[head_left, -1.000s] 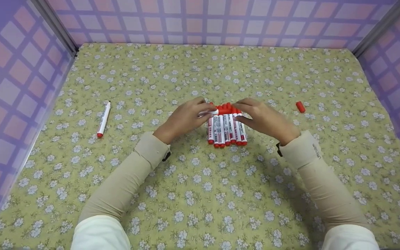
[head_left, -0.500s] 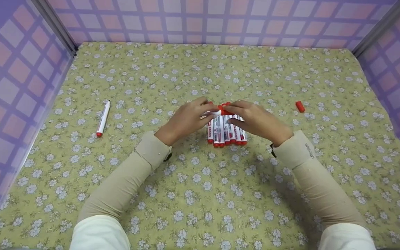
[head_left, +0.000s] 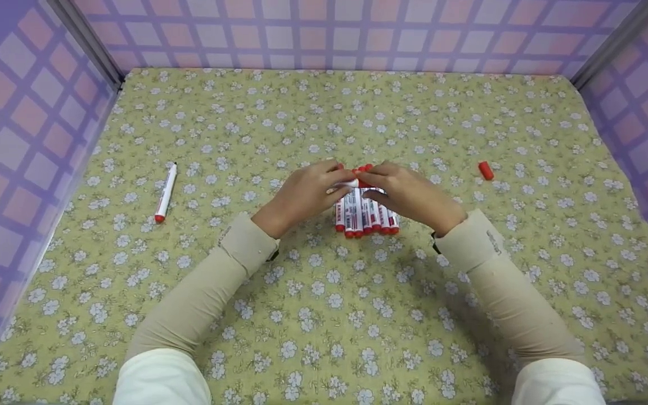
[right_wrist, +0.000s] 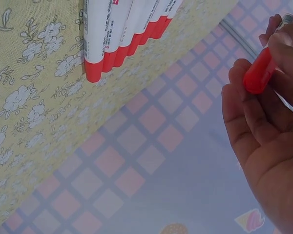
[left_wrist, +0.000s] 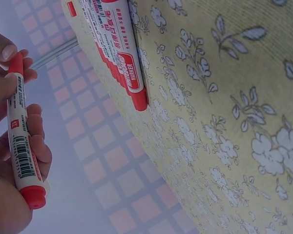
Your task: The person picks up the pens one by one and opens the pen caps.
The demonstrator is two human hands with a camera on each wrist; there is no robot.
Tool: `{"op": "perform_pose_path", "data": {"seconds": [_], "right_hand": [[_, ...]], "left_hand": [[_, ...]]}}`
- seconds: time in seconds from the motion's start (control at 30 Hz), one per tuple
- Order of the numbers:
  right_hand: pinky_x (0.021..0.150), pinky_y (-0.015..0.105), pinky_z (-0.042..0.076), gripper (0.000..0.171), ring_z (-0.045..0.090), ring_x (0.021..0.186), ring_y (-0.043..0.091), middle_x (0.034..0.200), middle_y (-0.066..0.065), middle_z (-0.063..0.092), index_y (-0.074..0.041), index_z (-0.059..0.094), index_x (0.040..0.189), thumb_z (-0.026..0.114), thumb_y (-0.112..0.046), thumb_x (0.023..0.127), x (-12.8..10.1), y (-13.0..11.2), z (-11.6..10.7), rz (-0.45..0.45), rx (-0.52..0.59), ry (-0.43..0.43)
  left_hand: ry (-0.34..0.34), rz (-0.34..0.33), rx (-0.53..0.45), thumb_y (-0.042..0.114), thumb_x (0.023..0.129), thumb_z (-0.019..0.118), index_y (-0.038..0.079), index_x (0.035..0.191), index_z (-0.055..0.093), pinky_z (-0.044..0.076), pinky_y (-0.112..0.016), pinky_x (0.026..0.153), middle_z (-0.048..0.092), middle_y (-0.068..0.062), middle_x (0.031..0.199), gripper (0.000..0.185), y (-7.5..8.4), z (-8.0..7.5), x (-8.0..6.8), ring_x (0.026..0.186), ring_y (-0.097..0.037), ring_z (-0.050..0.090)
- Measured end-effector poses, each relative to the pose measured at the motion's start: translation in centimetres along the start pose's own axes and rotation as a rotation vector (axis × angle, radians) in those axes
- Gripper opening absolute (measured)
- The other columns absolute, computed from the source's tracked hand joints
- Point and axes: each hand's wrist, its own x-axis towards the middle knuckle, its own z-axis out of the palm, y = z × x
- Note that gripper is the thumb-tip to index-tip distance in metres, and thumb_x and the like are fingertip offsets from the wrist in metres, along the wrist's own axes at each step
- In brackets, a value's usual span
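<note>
My left hand [head_left: 304, 191] grips a white whiteboard marker [left_wrist: 20, 131] with a red end plug, held up over the table. On its other end sits a red cap [right_wrist: 260, 73], which my right hand [head_left: 411, 194] pinches between thumb and fingers. The hands nearly meet in the head view, so the cap joint is partly hidden there. Below them lies a row of several capped red markers [head_left: 366, 216], side by side, their near ends showing. The left wrist view shows the row's outermost marker [left_wrist: 127, 53] close up.
Off to the left lies an uncapped marker [head_left: 166, 192], its dark tip pointing away. A loose red cap [head_left: 486, 170] rests on the right side. A flowered cloth [head_left: 313, 315] covers the table, and checked panels [head_left: 346, 36] stand around its back and sides.
My right hand has moved left from above the row's right side to the held marker and now pinches its cap end. The left hand stays nearly in place with the marker.
</note>
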Motion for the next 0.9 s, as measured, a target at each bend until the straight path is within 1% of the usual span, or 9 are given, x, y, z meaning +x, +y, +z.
{"op": "perform_pose_path", "data": {"seconds": [0.13, 0.33, 0.5, 0.63, 0.77, 0.9], "right_hand": [[0.077, 0.033, 0.057, 0.027, 0.068, 0.089, 0.025, 0.102, 0.015, 0.07, -0.001, 0.068, 0.117, 0.064, -0.009, 0.091, 0.01, -0.08, 0.14, 0.011, -0.018, 0.002], [0.072, 0.032, 0.057, 0.022, 0.068, 0.079, 0.024, 0.093, 0.015, 0.069, 0.001, 0.07, 0.111, 0.063, -0.007, 0.092, 0.1, -0.19, 0.5, 0.007, -0.07, -0.008], [0.074, 0.034, 0.057, 0.016, 0.068, 0.08, 0.025, 0.091, 0.014, 0.069, 0.0, 0.07, 0.104, 0.064, -0.007, 0.092, 0.25, -0.39, 0.68, 0.009, -0.123, -0.014], [0.075, 0.034, 0.057, 0.014, 0.068, 0.081, 0.025, 0.09, 0.014, 0.069, 0.0, 0.07, 0.103, 0.064, -0.006, 0.091, 0.37, -0.54, 0.7, 0.006, -0.149, -0.007], [0.073, 0.034, 0.057, 0.015, 0.068, 0.079, 0.025, 0.089, 0.014, 0.069, 0.0, 0.07, 0.103, 0.062, -0.006, 0.093, 0.4, -0.54, 0.83, 0.002, -0.134, 0.007], [0.076, 0.035, 0.057, 0.017, 0.068, 0.081, 0.025, 0.092, 0.014, 0.07, 0.0, 0.071, 0.106, 0.062, -0.007, 0.093, 0.37, -0.41, 0.96, -0.001, -0.094, 0.016]], "left_hand": [[-0.01, -0.001, 0.007, 0.026, 0.096, 0.059, 0.013, 0.116, 0.07, 0.052, -0.029, 0.07, 0.064, -0.006, 0.098, 0.026, 0.06, 0.12, 0.01, 0.08, -0.017, 0.06], [-0.039, -0.004, 0.009, 0.027, 0.097, 0.058, 0.013, 0.115, 0.07, 0.049, -0.029, 0.066, 0.063, -0.007, 0.093, 0.026, 0.22, 0.23, 0.02, 0.075, -0.017, 0.056], [-0.055, 0.024, 0.02, 0.026, 0.098, 0.056, 0.01, 0.115, 0.068, 0.048, -0.029, 0.066, 0.062, -0.008, 0.092, 0.026, 0.15, 0.33, 0.03, 0.075, -0.018, 0.053], [-0.072, 0.06, 0.038, 0.023, 0.1, 0.053, 0.007, 0.118, 0.064, 0.05, -0.03, 0.071, 0.062, -0.009, 0.098, 0.027, 0.05, 0.4, 0.03, 0.082, -0.02, 0.056], [-0.087, 0.097, 0.059, 0.02, 0.101, 0.051, 0.005, 0.122, 0.06, 0.052, -0.03, 0.078, 0.062, -0.01, 0.106, 0.028, -0.03, 0.51, 0.02, 0.091, -0.021, 0.059], [-0.092, 0.108, 0.063, 0.019, 0.101, 0.051, 0.004, 0.123, 0.059, 0.053, -0.031, 0.078, 0.064, -0.011, 0.107, 0.028, -0.07, 0.59, -0.05, 0.091, -0.021, 0.061]]}}
